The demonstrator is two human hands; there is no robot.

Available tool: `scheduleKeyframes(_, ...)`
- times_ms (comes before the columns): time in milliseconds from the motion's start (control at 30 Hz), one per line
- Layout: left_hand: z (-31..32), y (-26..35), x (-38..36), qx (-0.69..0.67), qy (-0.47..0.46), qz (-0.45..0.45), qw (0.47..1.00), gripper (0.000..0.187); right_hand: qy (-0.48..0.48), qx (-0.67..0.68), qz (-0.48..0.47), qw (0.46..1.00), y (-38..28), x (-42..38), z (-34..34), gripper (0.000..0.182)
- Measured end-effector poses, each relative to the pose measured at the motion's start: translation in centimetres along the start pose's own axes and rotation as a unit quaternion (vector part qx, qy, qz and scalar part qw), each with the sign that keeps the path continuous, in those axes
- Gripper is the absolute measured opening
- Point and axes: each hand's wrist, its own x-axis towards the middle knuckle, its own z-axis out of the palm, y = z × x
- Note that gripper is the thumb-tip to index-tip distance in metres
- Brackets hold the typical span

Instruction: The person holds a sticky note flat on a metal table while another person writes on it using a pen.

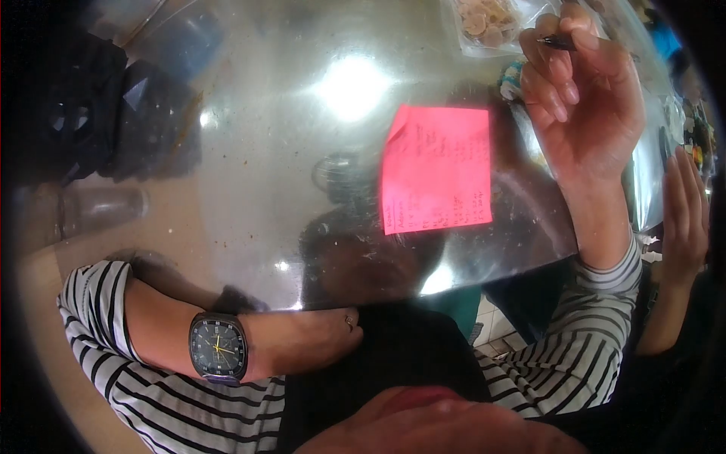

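Note:
A bright pink sheet of paper (439, 170) with handwritten lines lies on the shiny metal table (257, 189), its upper left corner creased. My right hand (586, 98) is raised beyond its right side, palm up, with a dark pen (558, 42) pinched between thumb and fingers. Near the table's front edge, my left hand (325, 340) rests close to my body, with a ring on one finger. Its fingers are mostly hidden. A dark square-faced watch (218, 346) is on my left wrist. Neither hand touches the paper.
A clear plastic bag (488, 23) of pale round pieces lies at the top. A dark faceted object (83, 106) and a clear cup (113, 203) are at the left. Another person's hand (684, 212) is at the far right, beside clear plastic sheeting.

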Motion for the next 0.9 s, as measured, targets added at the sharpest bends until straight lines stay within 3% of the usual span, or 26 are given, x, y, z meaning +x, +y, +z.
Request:
scheduleKeyframes(400,-0.9,-0.1,0.5,0.043,-0.031,0.006,0.999,0.012,-0.011,-0.048,0.01,0.999,-0.1,-0.2,1.0,0.012)
scheduleKeyframes(467,-0.9,0.0,0.8,-0.041,-0.022,-0.006,0.999,0.016,-0.008,-0.054,0.024,0.998,-0.1,-0.3,0.7,0.01)
scheduleKeyframes(500,-0.8,0.1,1.0,-0.041,-0.022,-0.007,0.999,0.016,-0.136,-0.108,0.017,0.985,0.0,-0.2,-0.1,0.01)
scheduleKeyframes(533,-0.6,0.2,1.2,-0.11,0.057,0.0,0.992,0.017,-0.262,-0.16,0.01,0.952,0.2,-0.3,-0.4,0.011)
scheduleKeyframes(567,-0.5,0.2,1.4,-0.176,0.135,0.006,0.975,0.019,-0.234,-0.158,-0.01,0.959,1.1,-0.8,-0.1,0.012)
scheduleKeyframes(600,-1.1,0.0,1.6,-0.173,0.137,0.006,0.975,0.019,-0.235,-0.16,-0.012,0.959,1.0,-0.9,-0.1,0.012)
scheduleKeyframes(667,-2.9,-0.6,1.8,0.027,0.206,0.038,0.977,0.017,-0.285,-0.327,-0.062,0.899,0.8,-1.1,0.0,0.012)
scheduleKeyframes(800,-2.8,0.1,1.6,0.017,0.229,0.007,0.973,0.014,-0.296,-0.343,-0.061,0.889,1.1,-1.4,0.2,0.012)
scheduleKeyframes(900,-2.8,0.5,1.8,-0.071,0.267,-0.055,0.96,0.018,-0.293,-0.333,-0.062,0.894,1.2,-1.9,0.4,0.012)
